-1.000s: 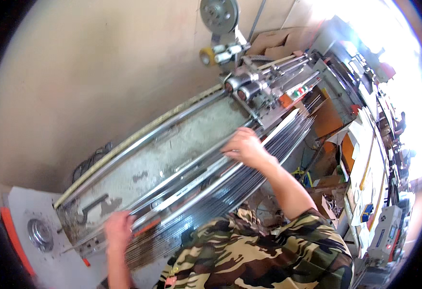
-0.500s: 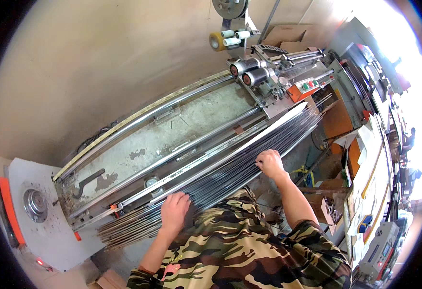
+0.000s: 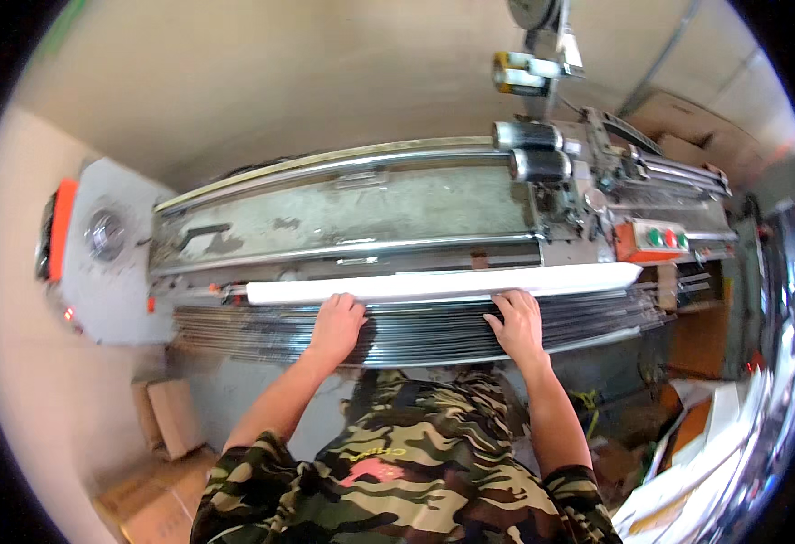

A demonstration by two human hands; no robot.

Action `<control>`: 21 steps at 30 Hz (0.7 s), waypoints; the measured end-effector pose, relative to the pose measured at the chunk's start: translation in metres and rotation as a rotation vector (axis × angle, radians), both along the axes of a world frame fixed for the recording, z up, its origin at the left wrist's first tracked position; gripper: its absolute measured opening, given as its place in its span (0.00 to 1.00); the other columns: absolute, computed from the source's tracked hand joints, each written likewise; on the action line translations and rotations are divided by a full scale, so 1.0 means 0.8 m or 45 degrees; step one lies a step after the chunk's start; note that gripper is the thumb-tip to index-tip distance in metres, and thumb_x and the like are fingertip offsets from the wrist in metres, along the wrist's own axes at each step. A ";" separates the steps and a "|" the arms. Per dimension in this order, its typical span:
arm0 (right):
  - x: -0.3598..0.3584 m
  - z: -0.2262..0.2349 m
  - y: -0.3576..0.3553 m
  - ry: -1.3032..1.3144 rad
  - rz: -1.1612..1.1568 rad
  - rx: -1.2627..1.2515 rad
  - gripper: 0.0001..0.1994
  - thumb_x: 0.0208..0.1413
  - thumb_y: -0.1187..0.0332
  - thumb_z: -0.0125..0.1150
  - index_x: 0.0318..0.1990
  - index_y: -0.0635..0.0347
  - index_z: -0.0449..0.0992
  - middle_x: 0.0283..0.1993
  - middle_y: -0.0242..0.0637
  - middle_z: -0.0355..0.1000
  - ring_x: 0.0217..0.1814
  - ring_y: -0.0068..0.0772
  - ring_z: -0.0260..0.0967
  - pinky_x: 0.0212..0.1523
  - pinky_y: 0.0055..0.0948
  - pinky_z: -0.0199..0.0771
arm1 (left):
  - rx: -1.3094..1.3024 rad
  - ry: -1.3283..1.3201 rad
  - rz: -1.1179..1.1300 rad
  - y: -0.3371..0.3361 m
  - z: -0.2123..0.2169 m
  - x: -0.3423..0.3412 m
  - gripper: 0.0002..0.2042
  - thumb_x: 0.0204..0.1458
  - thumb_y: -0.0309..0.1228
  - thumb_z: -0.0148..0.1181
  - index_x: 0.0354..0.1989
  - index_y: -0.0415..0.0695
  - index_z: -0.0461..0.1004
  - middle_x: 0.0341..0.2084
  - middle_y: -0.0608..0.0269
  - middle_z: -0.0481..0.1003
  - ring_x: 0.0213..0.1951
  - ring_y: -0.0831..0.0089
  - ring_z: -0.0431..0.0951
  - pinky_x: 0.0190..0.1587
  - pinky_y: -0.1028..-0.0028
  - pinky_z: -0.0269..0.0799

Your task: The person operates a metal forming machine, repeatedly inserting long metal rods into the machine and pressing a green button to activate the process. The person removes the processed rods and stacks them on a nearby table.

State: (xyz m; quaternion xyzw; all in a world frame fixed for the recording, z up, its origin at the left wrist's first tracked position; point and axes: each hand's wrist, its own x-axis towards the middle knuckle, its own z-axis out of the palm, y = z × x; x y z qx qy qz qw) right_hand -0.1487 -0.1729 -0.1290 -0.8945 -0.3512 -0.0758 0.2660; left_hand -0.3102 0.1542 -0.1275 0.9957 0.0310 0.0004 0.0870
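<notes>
Head view | left hand (image 3: 336,319) and right hand (image 3: 515,323) flat, fingers spread, holding nothing, on bundle of thin grey steel rods (image 3: 415,331) | advise even downward pressure, hands kept apart, below long white strip (image 3: 434,286).

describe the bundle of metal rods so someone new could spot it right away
Start at the long grey machine bed across the middle. Along its near edge, under a bright white strip, lies the bundle of metal rods, with the left hand and right hand on it. It alone is dark, shiny and made of many thin strands.
</notes>
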 end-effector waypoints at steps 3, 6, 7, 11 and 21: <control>0.006 -0.008 -0.012 0.065 0.123 -0.013 0.15 0.43 0.70 0.72 0.41 0.60 0.79 0.42 0.40 0.71 0.50 0.47 0.67 0.54 0.46 0.67 | 0.054 -0.027 -0.022 -0.003 0.007 -0.005 0.09 0.50 0.33 0.63 0.35 0.42 0.74 0.37 0.59 0.70 0.45 0.57 0.71 0.48 0.60 0.68; 0.005 0.008 -0.017 -0.021 0.257 0.097 0.13 0.45 0.69 0.72 0.40 0.60 0.80 0.42 0.39 0.73 0.48 0.47 0.69 0.51 0.44 0.68 | 0.237 -0.016 0.049 -0.027 0.035 -0.008 0.09 0.52 0.34 0.62 0.35 0.44 0.72 0.39 0.58 0.71 0.44 0.58 0.74 0.49 0.61 0.69; 0.008 0.013 -0.019 0.039 0.293 0.081 0.13 0.46 0.68 0.71 0.40 0.60 0.80 0.41 0.40 0.74 0.47 0.47 0.70 0.50 0.44 0.69 | 0.233 -0.061 0.104 -0.039 0.049 -0.011 0.09 0.52 0.34 0.62 0.36 0.44 0.72 0.37 0.57 0.73 0.43 0.58 0.75 0.47 0.61 0.70; 0.018 0.017 -0.026 0.314 0.461 0.012 0.10 0.51 0.62 0.67 0.39 0.55 0.81 0.35 0.42 0.79 0.37 0.47 0.77 0.38 0.44 0.76 | 0.131 0.075 0.248 -0.065 0.127 -0.043 0.11 0.52 0.36 0.62 0.37 0.44 0.72 0.29 0.57 0.75 0.36 0.54 0.78 0.40 0.57 0.74; 0.133 0.196 -0.072 0.238 0.345 -0.374 0.21 0.57 0.47 0.59 0.27 0.56 0.79 0.29 0.42 0.77 0.33 0.50 0.75 0.33 0.47 0.74 | -1.227 0.006 0.276 -0.038 0.188 0.210 0.21 0.52 0.40 0.70 0.49 0.39 0.78 0.42 0.54 0.81 0.46 0.66 0.81 0.51 0.67 0.75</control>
